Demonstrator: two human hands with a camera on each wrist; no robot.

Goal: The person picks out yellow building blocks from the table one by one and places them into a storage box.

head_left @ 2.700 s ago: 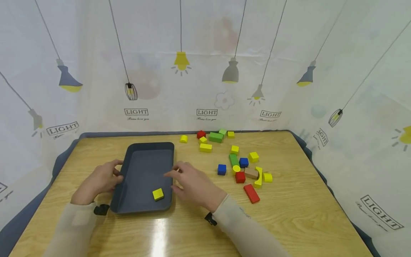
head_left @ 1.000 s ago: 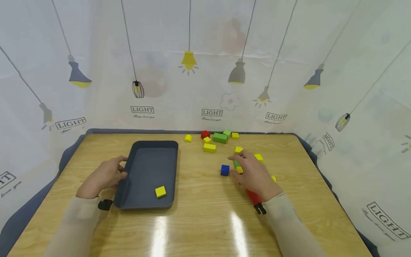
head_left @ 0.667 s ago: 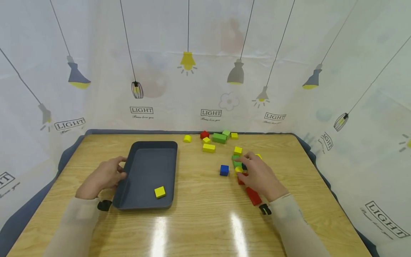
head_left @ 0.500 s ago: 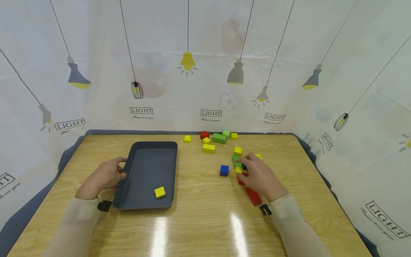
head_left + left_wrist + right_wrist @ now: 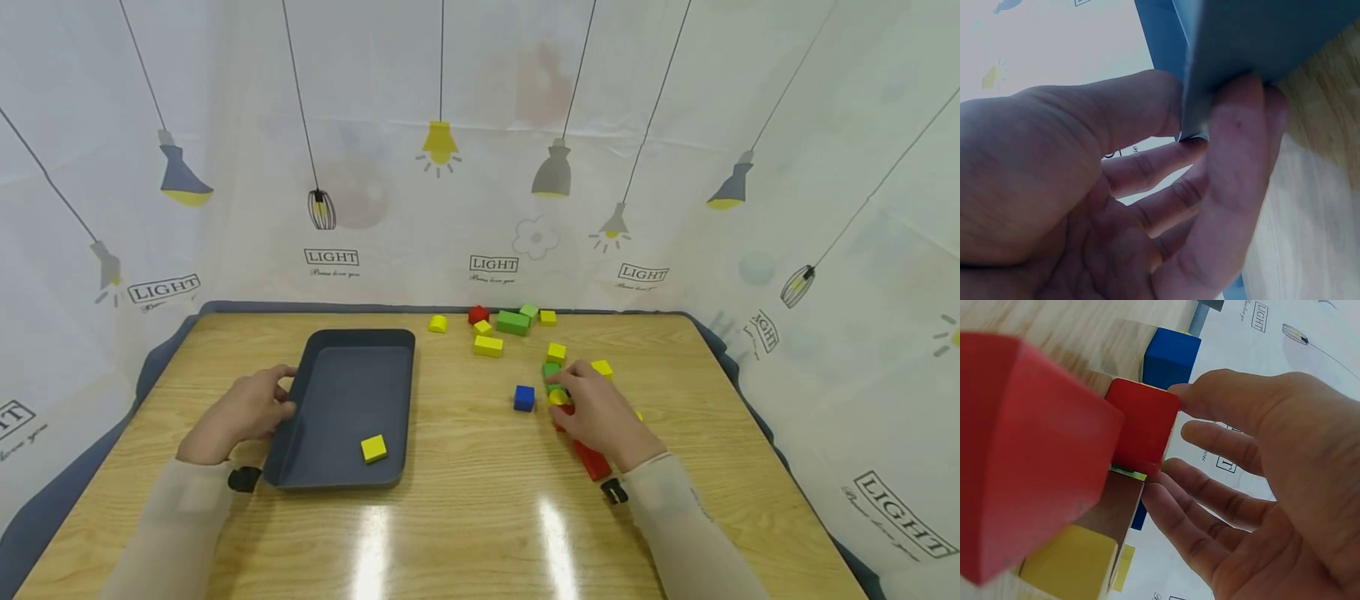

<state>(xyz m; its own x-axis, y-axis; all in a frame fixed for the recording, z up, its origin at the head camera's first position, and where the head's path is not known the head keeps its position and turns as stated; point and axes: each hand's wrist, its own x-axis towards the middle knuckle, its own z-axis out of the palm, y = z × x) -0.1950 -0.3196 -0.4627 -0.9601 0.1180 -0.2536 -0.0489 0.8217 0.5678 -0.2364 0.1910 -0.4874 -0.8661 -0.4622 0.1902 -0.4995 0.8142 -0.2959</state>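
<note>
At the left side of a dark grey tray (image 5: 352, 375), my left hand (image 5: 242, 417) pinches the wall; the left wrist view has the thumb (image 5: 1141, 106) on one side and the index finger (image 5: 1235, 150) on the other. Inside the tray lies a yellow block (image 5: 373, 448). My right hand (image 5: 603, 417) hovers over the block cluster, fingers spread around a yellow cylinder (image 5: 557, 398) and close to a red cube (image 5: 1144, 425). Whether a fingertip touches them is unclear. A long red block (image 5: 592, 461) lies under the wrist; a green block (image 5: 552, 372) lies just beyond the fingers.
A blue cube (image 5: 524, 398) sits left of the right hand. Yellow cubes (image 5: 556, 352) lie behind it. Along the table's far edge are a long green block (image 5: 513, 322), a red block (image 5: 478, 315) and several yellow pieces. A patterned curtain (image 5: 480, 208) surrounds the table.
My right hand has gone from beside the tray to the block cluster on the right, then shifted slightly there. The left hand has kept its hold on the tray.
</note>
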